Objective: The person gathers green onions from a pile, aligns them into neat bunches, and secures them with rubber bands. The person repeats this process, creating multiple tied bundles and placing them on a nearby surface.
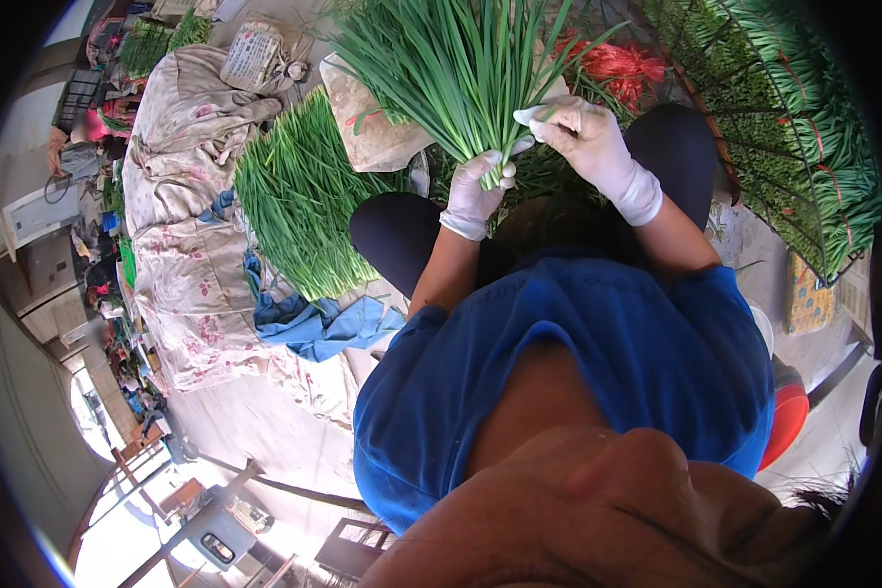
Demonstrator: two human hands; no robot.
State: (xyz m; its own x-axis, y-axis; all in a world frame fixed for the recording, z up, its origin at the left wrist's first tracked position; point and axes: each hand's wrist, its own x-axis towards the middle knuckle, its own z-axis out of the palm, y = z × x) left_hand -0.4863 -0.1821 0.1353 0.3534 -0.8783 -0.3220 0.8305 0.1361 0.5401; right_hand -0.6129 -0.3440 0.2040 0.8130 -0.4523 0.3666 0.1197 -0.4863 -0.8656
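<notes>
My left hand (481,182), in a white glove, is closed around the pale lower stalks of a bunch of long, flat green leaves (461,78) that fans out upward. My gloved right hand (575,137) is at the right side of this bunch, fingers bent and closed at the leaves; what they pinch is too small to make out. Just behind the bunch is a dirty pale pad (363,137). A big heap of similar greens (294,216) lies left of my left hand, and loose green leaves show between my knees.
Floral cloths (186,294), blue fabric (314,328) and a tied sack (255,59) lie at left. Red plastic (627,69) is behind my hands. At right stand racks of tied green bundles (813,147) and a red round object (784,421). Cluttered goods line the far left.
</notes>
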